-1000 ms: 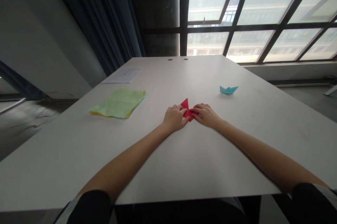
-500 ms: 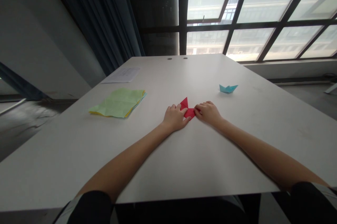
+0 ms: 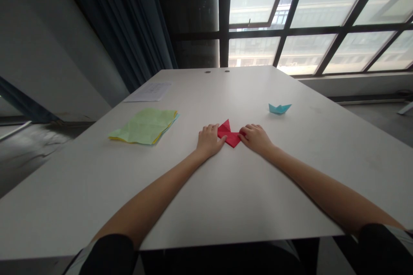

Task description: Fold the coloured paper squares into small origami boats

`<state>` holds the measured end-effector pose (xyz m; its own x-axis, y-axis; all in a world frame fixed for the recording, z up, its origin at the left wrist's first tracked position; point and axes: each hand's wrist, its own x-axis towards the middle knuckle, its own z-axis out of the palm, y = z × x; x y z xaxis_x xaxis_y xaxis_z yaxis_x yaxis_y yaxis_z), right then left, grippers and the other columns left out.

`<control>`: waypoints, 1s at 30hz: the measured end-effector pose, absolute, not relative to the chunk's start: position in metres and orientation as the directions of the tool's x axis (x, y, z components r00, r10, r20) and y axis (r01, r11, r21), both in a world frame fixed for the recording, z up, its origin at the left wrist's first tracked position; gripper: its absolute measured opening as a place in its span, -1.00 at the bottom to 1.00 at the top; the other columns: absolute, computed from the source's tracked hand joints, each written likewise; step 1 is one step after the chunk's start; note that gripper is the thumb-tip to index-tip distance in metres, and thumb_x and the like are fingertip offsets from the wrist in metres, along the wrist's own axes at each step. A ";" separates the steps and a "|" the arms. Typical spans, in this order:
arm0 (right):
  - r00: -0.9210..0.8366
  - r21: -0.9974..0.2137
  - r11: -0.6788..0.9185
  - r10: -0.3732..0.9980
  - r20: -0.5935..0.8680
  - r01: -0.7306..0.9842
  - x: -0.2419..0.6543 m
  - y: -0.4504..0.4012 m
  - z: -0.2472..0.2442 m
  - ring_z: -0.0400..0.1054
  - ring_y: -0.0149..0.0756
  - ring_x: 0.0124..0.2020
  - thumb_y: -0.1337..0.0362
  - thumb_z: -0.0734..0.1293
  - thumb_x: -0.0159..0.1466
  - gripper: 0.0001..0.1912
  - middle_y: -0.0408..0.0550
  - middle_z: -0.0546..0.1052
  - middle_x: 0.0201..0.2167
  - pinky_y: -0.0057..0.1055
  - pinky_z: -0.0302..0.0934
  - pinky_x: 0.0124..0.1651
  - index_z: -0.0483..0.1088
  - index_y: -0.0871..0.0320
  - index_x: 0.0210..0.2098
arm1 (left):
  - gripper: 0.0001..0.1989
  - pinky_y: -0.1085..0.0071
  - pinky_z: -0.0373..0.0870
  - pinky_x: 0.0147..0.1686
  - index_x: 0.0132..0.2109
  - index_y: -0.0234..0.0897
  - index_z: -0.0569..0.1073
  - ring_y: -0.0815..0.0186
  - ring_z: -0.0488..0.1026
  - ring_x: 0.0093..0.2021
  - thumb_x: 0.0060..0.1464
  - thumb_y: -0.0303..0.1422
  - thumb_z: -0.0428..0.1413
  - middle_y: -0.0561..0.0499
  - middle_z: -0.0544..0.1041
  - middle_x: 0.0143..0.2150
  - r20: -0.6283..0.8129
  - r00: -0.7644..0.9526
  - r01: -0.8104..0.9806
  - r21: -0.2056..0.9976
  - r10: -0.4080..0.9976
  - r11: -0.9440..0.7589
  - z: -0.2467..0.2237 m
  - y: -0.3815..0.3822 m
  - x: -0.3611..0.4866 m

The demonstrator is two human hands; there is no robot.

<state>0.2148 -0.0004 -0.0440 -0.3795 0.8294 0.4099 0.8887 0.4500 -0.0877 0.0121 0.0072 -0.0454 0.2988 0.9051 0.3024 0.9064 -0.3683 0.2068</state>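
A piece of folded red paper (image 3: 232,139) lies on the white table between my hands, with one pointed flap standing up at its upper left. My left hand (image 3: 208,140) is closed at the paper's left end, thumb along its lower edge and fingers at the side. At the right end, my right hand (image 3: 255,137) pinches the paper's corner between thumb and curled fingers, which hide that tip. Farther back on the right sits a small folded blue paper boat (image 3: 279,109).
To the left lies a stack of paper sheets (image 3: 145,126), light green on top, with yellow and blue edges showing. Behind it is a printed white sheet (image 3: 149,92). The white table (image 3: 245,197) reaches toward the windows, and a dark blue curtain (image 3: 125,21) hangs at the back left.
My left hand has slid left, off the middle of the red paper to its left end, uncovering more of it. My right hand has barely shifted.
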 end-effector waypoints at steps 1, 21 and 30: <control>-0.398 -0.103 0.477 0.818 0.416 0.873 0.216 0.001 -0.045 0.30 -0.22 -0.29 0.25 0.16 0.25 -0.77 0.03 0.48 -0.36 -0.30 0.06 -0.16 0.42 0.16 -0.33 | -0.42 0.19 0.15 -0.03 0.14 -0.32 0.19 0.09 0.18 0.04 0.05 -0.08 -0.05 -0.19 0.31 0.06 0.289 0.277 0.913 0.217 0.916 -0.345 -0.047 0.009 0.011; -0.630 -0.283 0.759 0.646 0.430 0.586 0.215 0.002 -0.047 0.31 -0.24 -0.19 0.47 0.17 0.13 -0.70 0.01 0.48 -0.24 -0.27 0.23 -0.08 0.39 0.16 -0.18 | -0.82 0.32 0.23 -0.02 -0.29 -0.19 0.50 0.27 0.36 -0.11 -0.07 -0.45 0.05 0.06 0.53 -0.22 0.355 0.241 0.727 0.550 0.903 -0.411 -0.045 0.018 0.003; -0.521 -0.407 0.669 0.742 0.422 0.622 0.214 -0.001 -0.048 0.30 -0.30 -0.32 0.44 0.19 0.11 -0.75 -0.04 0.45 -0.34 -0.35 0.23 -0.24 0.23 0.16 -0.19 | -0.71 0.27 0.23 -0.06 -0.19 -0.18 0.46 0.26 0.34 -0.14 -0.09 -0.52 0.02 0.09 0.53 -0.29 0.353 0.243 0.703 0.578 0.904 -0.415 -0.043 0.016 0.003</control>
<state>0.2136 -0.0008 -0.0475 -0.5212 0.7418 0.4219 0.6219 0.6687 -0.4075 0.0029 0.0158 -0.0434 0.2430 0.9035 0.3530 0.7027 -0.4148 0.5781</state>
